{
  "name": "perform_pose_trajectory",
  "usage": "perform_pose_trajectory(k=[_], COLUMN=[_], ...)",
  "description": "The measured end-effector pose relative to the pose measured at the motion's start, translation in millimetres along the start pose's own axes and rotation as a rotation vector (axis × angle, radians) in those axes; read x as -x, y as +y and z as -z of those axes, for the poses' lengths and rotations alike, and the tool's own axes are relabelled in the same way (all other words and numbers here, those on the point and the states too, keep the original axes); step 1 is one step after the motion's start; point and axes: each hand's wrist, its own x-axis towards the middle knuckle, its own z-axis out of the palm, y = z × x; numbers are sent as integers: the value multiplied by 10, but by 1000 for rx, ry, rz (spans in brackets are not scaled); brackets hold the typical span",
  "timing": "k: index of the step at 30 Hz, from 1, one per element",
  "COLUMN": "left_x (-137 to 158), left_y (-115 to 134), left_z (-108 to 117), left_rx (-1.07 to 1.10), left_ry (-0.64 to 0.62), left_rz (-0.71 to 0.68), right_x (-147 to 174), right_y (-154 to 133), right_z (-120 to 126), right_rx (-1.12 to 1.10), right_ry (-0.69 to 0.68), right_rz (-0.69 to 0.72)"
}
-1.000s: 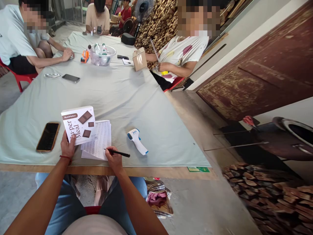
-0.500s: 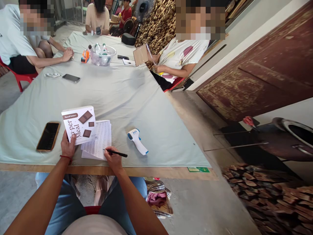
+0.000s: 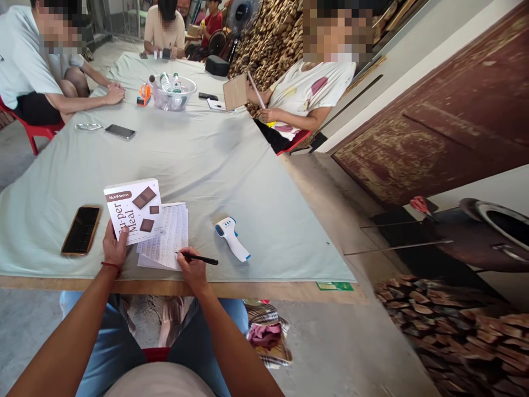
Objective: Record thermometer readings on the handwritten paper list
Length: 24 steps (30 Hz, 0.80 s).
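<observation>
In my left hand (image 3: pixel 114 246) is a white box with brown pictures (image 3: pixel 136 207), labelled NutriMotion, gripped at its lower left corner and tilted toward me. Part of its printing is under my thumb. Sheets of paper (image 3: pixel 169 245) covered in rows of small writing lie partly behind the box. My right hand (image 3: pixel 193 268) is closed around a black pen (image 3: pixel 201 258), resting at the papers' lower right edge with the pen tip over the page. Left of the box lies a phone in a brown case (image 3: pixel 81 230). A white infrared thermometer (image 3: pixel 232 238) lies to the right of the pen.
A pale cloth (image 3: pixel 285 237) covers the long table. Farther up are another phone (image 3: pixel 120 132), a clear basin of bottles (image 3: pixel 176 99), an orange tape dispenser (image 3: pixel 144 95) and a black case (image 3: pixel 217 65). Several people sit around; one at right holds a cardboard piece (image 3: pixel 235 92).
My right hand has shifted very slightly right with the pen. The box in my left hand stays put. The person at right has tilted the cardboard piece a little.
</observation>
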Motion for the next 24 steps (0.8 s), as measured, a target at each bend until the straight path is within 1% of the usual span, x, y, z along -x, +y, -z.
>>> perform_pose_trajectory(k=[10,24], left_x=[-2,-1], left_y=[-8,-11], left_z=[0,-4], left_rx=[-4,-19], left_ry=[5,3], left_rz=[-4,14], right_x=[-2,-8], right_y=[-15,-22], right_z=[9,19], right_rx=[-22,-8], right_ry=[1,0], right_rz=[-13,26])
